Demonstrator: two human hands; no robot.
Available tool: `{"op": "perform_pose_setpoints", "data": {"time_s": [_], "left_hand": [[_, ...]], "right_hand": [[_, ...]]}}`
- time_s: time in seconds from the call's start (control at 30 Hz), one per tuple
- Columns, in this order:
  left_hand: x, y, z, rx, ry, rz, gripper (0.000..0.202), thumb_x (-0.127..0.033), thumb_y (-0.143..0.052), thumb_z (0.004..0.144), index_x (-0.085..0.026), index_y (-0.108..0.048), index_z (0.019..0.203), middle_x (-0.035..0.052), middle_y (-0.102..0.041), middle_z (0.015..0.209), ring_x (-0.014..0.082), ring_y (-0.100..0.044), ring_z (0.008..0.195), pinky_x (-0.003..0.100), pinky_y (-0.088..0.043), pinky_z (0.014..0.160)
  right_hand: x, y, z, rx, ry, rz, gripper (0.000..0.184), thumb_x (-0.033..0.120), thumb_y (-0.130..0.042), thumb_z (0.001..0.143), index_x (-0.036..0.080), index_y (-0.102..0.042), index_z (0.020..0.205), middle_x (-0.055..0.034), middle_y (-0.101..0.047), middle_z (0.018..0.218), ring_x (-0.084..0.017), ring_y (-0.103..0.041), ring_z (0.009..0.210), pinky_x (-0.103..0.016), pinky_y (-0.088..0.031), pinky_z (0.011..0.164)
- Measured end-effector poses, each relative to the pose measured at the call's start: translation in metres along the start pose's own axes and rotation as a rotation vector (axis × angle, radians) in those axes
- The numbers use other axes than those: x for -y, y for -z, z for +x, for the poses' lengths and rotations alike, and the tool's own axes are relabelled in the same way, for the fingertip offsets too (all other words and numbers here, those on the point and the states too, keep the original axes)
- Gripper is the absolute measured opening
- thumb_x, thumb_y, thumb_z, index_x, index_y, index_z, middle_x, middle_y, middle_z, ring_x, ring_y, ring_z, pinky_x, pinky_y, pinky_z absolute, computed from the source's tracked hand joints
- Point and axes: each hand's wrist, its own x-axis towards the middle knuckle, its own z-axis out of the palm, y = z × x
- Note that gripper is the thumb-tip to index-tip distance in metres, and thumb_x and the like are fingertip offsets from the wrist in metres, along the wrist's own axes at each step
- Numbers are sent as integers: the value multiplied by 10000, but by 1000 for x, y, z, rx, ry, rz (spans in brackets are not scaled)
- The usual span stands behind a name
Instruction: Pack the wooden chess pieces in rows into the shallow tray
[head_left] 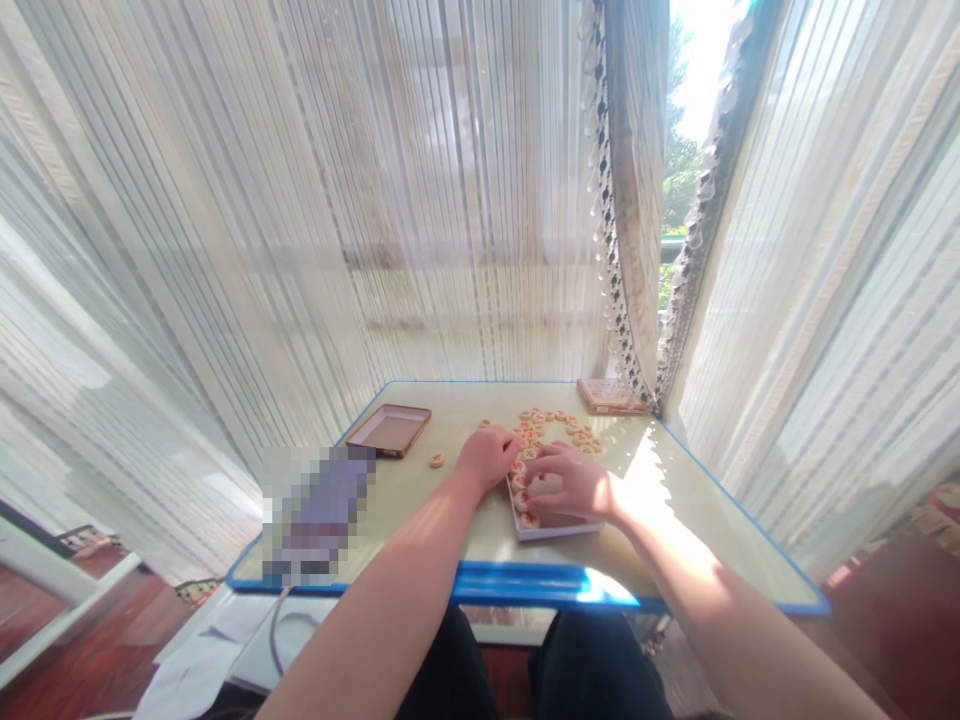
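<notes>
My left hand [489, 456] rests on the table with fingers curled beside the left edge of a white tray [559, 529]; what it holds, if anything, is hidden. My right hand [574, 482] lies over the tray, fingers bent and pinched near the round wooden game pieces [522, 497] lined along the tray's left side. A loose heap of the same round pieces [559, 427] lies just beyond both hands. One single piece [436, 460] sits alone to the left.
A shallow brown box lid [390, 429] lies at the back left of the blue-edged table [525, 583]. A flat patterned box [609, 396] sits at the back right by the curtains. A pixelated object [322, 510] lies at the front left. Sheer curtains surround the table.
</notes>
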Motion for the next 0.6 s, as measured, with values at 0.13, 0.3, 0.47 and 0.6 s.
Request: {"op": "perform_pose_setpoints", "data": {"time_s": [0.13, 0.3, 0.47, 0.6], "left_hand": [[0, -1, 0, -6, 6, 3, 426, -333, -361, 867, -155, -614, 574, 46, -601, 627, 130, -488, 588, 259, -310, 567], [0, -1, 1, -10, -11, 17, 413, -324, -366, 865, -157, -619, 584, 46, -602, 637, 133, -497, 606, 260, -317, 580], [-1, 1, -1, 4, 8, 4, 425, -330, -360, 869, -154, -631, 592, 48, -603, 643, 131, -501, 606, 260, -333, 589], [-3, 3, -1, 18, 18, 7, 425, -338, -359, 869, -152, -640, 610, 50, -605, 653, 130, -498, 603, 260, -339, 594]], "right_hand": [[3, 0, 1, 58, 36, 19, 127, 325, -689, 679, 238, -715, 768, -27, -598, 793, -177, -524, 845, -312, -408, 804], [5, 1, 2, 62, 61, 19, 122, 321, -667, 704, 245, -722, 781, -23, -603, 756, -167, -526, 811, -304, -408, 785], [6, 1, 2, 55, 82, 71, 114, 282, -677, 688, 229, -715, 781, -18, -618, 760, -160, -540, 790, -294, -418, 775], [5, -1, 3, 79, 127, 59, 98, 268, -658, 703, 223, -710, 772, -13, -623, 742, -152, -540, 758, -289, -419, 758]]}}
